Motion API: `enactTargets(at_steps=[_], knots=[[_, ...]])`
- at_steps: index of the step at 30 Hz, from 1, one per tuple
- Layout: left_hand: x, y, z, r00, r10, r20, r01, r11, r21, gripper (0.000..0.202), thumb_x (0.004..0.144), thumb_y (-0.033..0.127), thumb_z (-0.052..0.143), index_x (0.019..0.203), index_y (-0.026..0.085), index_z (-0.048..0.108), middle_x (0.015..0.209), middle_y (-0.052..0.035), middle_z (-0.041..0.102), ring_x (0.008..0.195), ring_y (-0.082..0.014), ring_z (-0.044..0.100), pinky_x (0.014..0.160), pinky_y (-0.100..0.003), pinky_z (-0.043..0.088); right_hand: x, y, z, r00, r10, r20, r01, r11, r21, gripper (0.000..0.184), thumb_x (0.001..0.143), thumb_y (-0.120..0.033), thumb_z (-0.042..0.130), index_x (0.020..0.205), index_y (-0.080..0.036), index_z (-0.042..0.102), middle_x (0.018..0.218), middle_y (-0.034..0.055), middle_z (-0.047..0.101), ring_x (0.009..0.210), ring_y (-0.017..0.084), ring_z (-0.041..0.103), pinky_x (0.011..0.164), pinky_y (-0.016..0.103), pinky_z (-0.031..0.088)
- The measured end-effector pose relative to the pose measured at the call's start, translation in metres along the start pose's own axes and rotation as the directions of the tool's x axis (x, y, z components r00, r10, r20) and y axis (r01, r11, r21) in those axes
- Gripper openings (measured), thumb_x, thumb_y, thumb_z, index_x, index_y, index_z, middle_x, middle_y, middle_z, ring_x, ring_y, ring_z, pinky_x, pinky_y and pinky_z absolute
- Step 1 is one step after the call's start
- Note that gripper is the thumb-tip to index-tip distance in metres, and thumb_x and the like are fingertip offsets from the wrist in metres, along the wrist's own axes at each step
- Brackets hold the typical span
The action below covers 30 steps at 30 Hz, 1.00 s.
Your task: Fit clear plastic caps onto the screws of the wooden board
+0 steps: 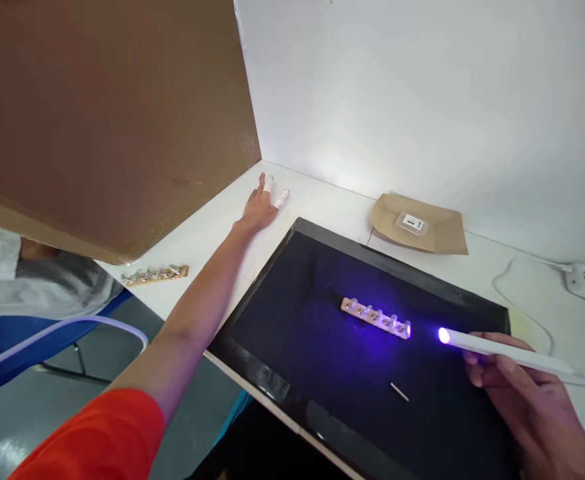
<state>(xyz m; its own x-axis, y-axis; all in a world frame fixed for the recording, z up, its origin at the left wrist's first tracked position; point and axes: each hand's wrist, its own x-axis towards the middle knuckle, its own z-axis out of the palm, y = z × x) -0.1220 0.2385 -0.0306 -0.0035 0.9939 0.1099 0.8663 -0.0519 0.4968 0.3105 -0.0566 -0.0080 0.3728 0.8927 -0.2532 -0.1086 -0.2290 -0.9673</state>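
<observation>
Your right hand point(527, 400) is gripping a slim white pen light point(502, 350), with the fingers point(477, 373) curling closed around its barrel from below. The pen light is lying nearly level over the right part of the black mat point(282, 313). Its long axis is running right to left, and its violet glowing tip is pointing left at the near end of a pale strip point(375, 317). That strip is lying flat in the middle of the mat, carrying a row of small shiny parts. Its long axis is running from upper left to lower right, almost in line with the pen light, and the tip is hovering just beside it, apart from it. A short white stick point(399, 392) is lying on the mat nearer to you.

Your left hand point(258, 208) is reaching well away to the far corner of the table point(322, 193), resting open and holding nothing, with white caps point(282, 196) covering two fingertips. It is sitting just beside a big cardboard panel point(107, 120).

A second strip point(155, 274) is lying near the table's left edge. Behind the mat, a brown paper tray point(442, 233) is holding one small clear packet point(412, 223) whose white label is bearing a dark mark too small to read.
</observation>
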Motion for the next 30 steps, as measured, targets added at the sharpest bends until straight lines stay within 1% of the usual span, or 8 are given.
enactTargets(at_steps=[6,9,14,19,22,24,27,30], knots=[[-0.001,0.0,0.0,0.999,0.033,0.014,-0.034,0.999,0.034,0.084,0.098,0.074,0.034,0.165,0.024,0.025,0.177,-0.0094,0.01,0.157,-0.0415,0.031,0.13,-0.057,0.024,0.0,0.0,0.002,1.0,0.013,-0.007,-0.013,0.999,-0.031,0.044,0.059,-0.049,0.093,0.093,-0.025,0.078,0.076,0.0057,0.068,0.062,0.015,0.058,0.049,0.022,0.049],[-0.003,0.0,-0.001,0.998,0.064,0.027,-0.065,0.996,0.053,0.08,0.1,0.073,0.032,0.163,0.024,0.032,0.177,-0.0101,0.01,0.156,-0.0387,0.034,0.131,-0.053,0.025,0.004,0.003,-0.001,1.0,-0.018,0.01,0.018,1.0,0.003,0.044,0.054,-0.046,0.095,0.089,-0.026,0.077,0.072,0.0045,0.067,0.053,0.014,0.054,0.042,0.023,0.045],[-0.002,-0.004,0.001,0.993,0.11,0.049,-0.113,0.991,0.076,0.071,0.102,0.068,0.034,0.157,0.025,0.044,0.177,-0.0074,0.013,0.158,-0.0335,0.033,0.132,-0.047,0.024,0.003,0.001,-0.002,0.997,-0.024,0.073,0.027,0.998,-0.05,0.039,0.059,-0.044,0.093,0.09,-0.025,0.077,0.066,0.004,0.065,0.049,0.014,0.054,0.043,0.025,0.045],[-0.002,-0.007,0.001,0.992,0.112,0.059,-0.117,0.989,0.094,0.073,0.101,0.066,0.036,0.153,0.018,0.051,0.176,-0.0117,0.018,0.158,-0.0357,0.033,0.133,-0.047,0.021,0.001,-0.003,-0.002,0.999,-0.007,0.032,0.008,1.0,-0.024,0.037,0.061,-0.045,0.092,0.088,-0.026,0.077,0.064,0.0032,0.064,0.049,0.015,0.053,0.043,0.026,0.044],[-0.003,-0.006,0.001,0.993,0.106,0.056,-0.111,0.989,0.095,0.074,0.1,0.068,0.037,0.151,0.017,0.054,0.175,-0.0116,0.021,0.159,-0.0362,0.031,0.134,-0.047,0.019,0.004,-0.004,-0.001,1.0,0.008,0.016,-0.008,1.0,-0.018,0.04,0.06,-0.046,0.093,0.089,-0.025,0.077,0.059,0.0021,0.061,0.049,0.015,0.053,0.043,0.026,0.043],[-0.001,-0.001,0.004,0.996,0.08,0.036,-0.083,0.993,0.089,0.079,0.098,0.072,0.038,0.152,0.017,0.052,0.176,-0.0116,0.019,0.158,-0.0394,0.032,0.134,-0.05,0.021,0.005,-0.004,0.001,1.0,0.009,0.019,-0.009,1.0,-0.007,0.04,0.059,-0.046,0.093,0.089,-0.026,0.077,0.061,0.0025,0.063,0.049,0.015,0.053,0.043,0.025,0.043],[0.006,0.011,0.014,1.0,0.007,-0.03,-0.005,0.998,0.068,0.09,0.095,0.075,0.041,0.16,0.013,0.038,0.177,-0.0154,0.009,0.155,-0.0467,0.033,0.132,-0.059,0.022,0.005,-0.003,0.005,0.999,0.009,0.032,-0.009,1.0,-0.001,0.039,0.061,-0.046,0.093,0.09,-0.026,0.077,0.065,0.0033,0.066,0.048,0.014,0.054,0.043,0.024,0.043],[0.013,0.022,0.024,0.996,-0.028,-0.084,0.031,0.999,0.033,0.095,0.093,0.072,0.048,0.165,0.014,0.027,0.177,-0.0152,0.003,0.154,-0.0474,0.034,0.133,-0.059,0.02,0.003,-0.001,0.007,0.999,0.003,0.048,-0.003,1.0,-0.002,0.036,0.064,-0.044,0.092,0.091,-0.025,0.078,0.067,0.0035,0.067,0.05,0.013,0.055,0.044,0.024,0.045]])
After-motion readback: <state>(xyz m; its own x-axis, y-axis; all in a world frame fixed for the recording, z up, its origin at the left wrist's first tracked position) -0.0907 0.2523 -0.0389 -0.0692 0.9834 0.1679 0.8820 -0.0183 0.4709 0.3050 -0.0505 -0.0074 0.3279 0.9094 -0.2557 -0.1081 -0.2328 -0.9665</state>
